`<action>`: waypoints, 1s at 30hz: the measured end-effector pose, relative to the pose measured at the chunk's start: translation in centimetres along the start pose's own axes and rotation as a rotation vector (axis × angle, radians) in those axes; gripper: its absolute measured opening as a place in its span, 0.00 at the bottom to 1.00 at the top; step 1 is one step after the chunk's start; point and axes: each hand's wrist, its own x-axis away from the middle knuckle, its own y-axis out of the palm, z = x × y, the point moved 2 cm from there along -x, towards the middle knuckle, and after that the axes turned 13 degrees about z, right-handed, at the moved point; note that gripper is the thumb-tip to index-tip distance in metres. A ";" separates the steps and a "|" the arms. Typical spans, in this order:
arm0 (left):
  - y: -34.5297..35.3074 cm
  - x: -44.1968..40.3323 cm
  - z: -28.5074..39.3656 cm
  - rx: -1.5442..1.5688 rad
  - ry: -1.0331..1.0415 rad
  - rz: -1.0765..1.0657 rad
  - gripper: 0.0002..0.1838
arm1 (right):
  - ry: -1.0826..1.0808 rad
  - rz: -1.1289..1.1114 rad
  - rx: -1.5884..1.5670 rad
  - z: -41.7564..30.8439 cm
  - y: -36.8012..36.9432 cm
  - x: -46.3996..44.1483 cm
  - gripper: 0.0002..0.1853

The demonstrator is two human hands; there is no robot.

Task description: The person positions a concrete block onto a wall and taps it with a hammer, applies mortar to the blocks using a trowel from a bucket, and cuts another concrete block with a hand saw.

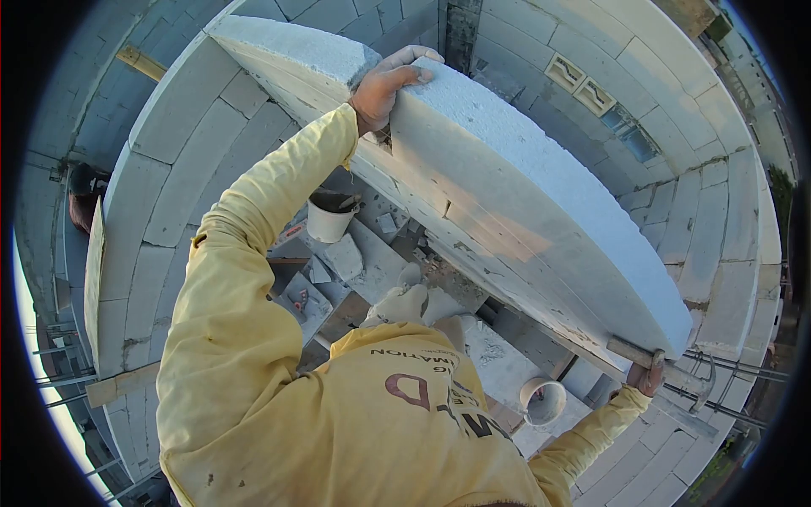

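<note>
My left hand (pixel 382 91) reaches into the gap between two pale aerated concrete blocks on top of the wall. Its fingers curl over the near end of the long right-hand block (pixel 541 194), gripping it. The other block (pixel 291 46) lies just left of that hand. At the far right end of the long block, my right hand (pixel 646 374) is closed around the wooden handle of a claw hammer (pixel 699 384). The hammer's metal head points to the right, close beside the block's corner.
Below are a white bucket (pixel 329 221) with dark contents, a second bucket (pixel 542 400), broken block pieces (pixel 345 257) and platform boards. Block walls (pixel 198 160) rise around. Metal bars (pixel 735 412) stick out at right. Another person (pixel 84 194) is at far left.
</note>
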 end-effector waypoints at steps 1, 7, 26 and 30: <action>0.1 0.1 0.0 -0.012 0.014 0.007 0.18 | -0.008 0.000 -0.001 0.0 0.1 0.0 0.36; 0.1 0.7 1.5 -0.326 0.137 -0.003 0.25 | -0.006 0.020 -0.011 0.7 -0.4 0.4 0.33; 3.3 0.5 8.1 -1.404 0.689 -0.465 0.54 | 0.077 -0.107 -0.041 -0.9 0.6 2.0 0.30; 2.9 -0.4 8.2 -1.410 0.721 -0.440 0.53 | 0.078 -0.103 -0.078 0.5 -3.0 0.8 0.30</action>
